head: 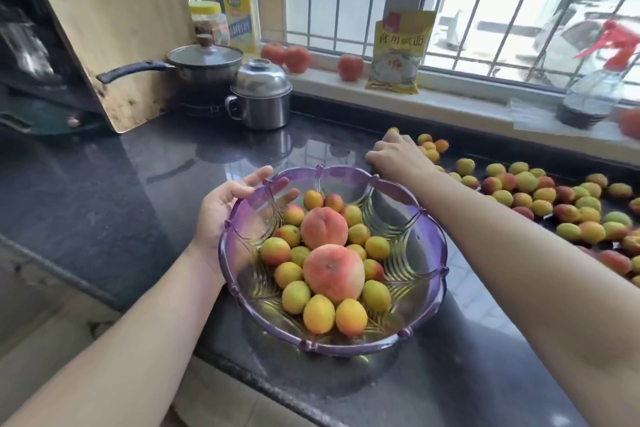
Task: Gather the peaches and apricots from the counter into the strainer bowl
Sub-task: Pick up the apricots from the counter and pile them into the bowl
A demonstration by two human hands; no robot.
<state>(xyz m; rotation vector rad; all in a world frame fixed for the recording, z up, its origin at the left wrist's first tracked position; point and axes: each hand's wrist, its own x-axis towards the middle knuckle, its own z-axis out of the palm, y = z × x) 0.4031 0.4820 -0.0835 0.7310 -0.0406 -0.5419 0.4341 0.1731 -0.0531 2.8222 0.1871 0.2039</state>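
Head view. Yellow packet (398, 52) on the sill beyond the right hand reads "食用碱面"; the label on the oil bottle (240, 7) is too blurred to read.

Left hand (225, 211) grips the left rim of the purple bowl (415, 243), thumb outside, fingers curled over the rim and visible through the wall. Right hand (394, 156) reaches past the bowl's far rim, palm down, fingers bent onto the worktop (138, 184) at the near end of the loose apricots (540, 194); whether it pinches one I cannot tell.

Bowl, between the forearms, holds two peaches (332, 272) among roughly fifteen apricots. Loose fruit lies scattered right of the right hand. Steel pot (261, 95) and lidded pan (204, 64) stand beyond the left hand.
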